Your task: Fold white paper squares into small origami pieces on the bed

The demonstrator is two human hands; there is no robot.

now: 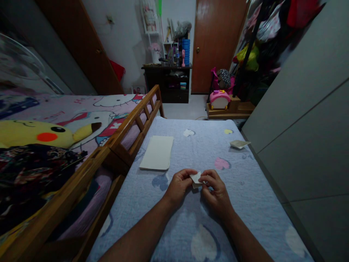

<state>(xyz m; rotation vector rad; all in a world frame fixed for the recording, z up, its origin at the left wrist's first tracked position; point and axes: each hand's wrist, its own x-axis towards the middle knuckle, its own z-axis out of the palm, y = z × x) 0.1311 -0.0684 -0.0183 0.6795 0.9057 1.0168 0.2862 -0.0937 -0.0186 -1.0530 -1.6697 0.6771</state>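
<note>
Paper piece (pixel 195 179), folded small, is pinched between left hand (pixel 178 186) and right hand (pixel 216 193), fingers closed narrow, above the blue quilt (pixel 131 222); blank sheet (pixel 157 153) and folded piece (pixel 239 144) lie apart.

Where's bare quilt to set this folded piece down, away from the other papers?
The widest patch of quilt lies between the white paper sheet and the folded paper, beyond the left hand. Another runs from the right hand to the grey wall panel. It's tightest between the sheet and the wooden bed rail.
</note>
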